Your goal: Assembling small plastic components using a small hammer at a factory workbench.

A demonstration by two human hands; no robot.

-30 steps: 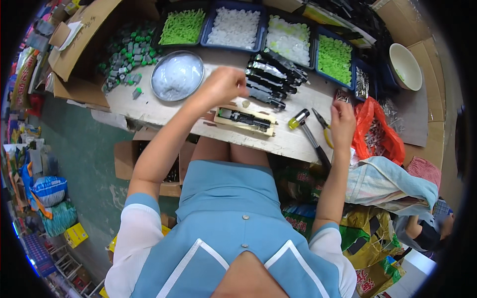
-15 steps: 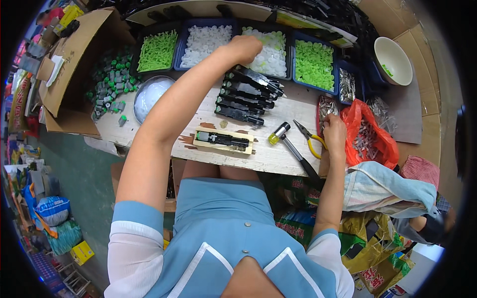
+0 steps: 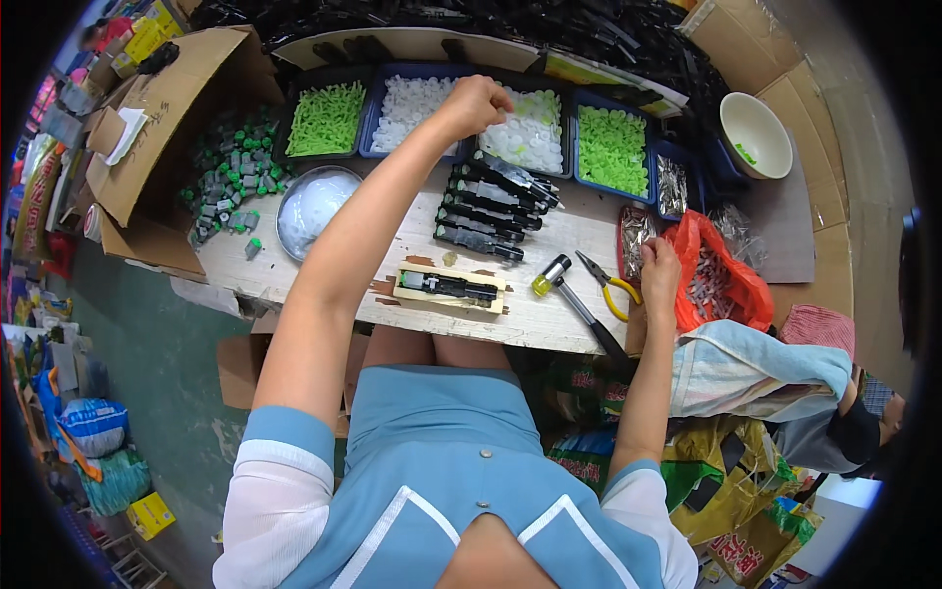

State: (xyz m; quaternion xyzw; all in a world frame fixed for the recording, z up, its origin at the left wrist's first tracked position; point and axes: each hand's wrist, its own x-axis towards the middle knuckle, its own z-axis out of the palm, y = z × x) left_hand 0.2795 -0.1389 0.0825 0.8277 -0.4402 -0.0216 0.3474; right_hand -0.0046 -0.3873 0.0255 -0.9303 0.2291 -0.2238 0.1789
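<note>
My left hand (image 3: pixel 475 102) reaches far across the wooden bench (image 3: pixel 549 319), fingers closed over a blue tray of small white parts (image 3: pixel 535 133); what it holds is hidden. My right hand (image 3: pixel 659 273) rests at the bench's right edge, fingertips in a small tray of shiny metal pieces (image 3: pixel 632 234), beside an orange bag of parts (image 3: pixel 721 280). A wooden jig with a black part in it (image 3: pixel 449 288) lies at the front middle. Several black assembled pieces (image 3: pixel 488 201) are stacked behind it. A hammer (image 3: pixel 574 299) and yellow-handled pliers (image 3: pixel 613 285) lie between the jig and my right hand.
Blue trays hold green parts (image 3: pixel 325 120), white parts (image 3: pixel 407 103) and more green parts (image 3: pixel 610 149). A metal bowl of white caps (image 3: pixel 312 204) and loose green-topped pieces (image 3: pixel 231 177) sit left, by a cardboard box (image 3: pixel 167 108). A white bowl (image 3: pixel 754 133) stands far right.
My left hand moved from near the jig up and away to the tray of white parts. My right hand stayed at the right edge by the metal pieces.
</note>
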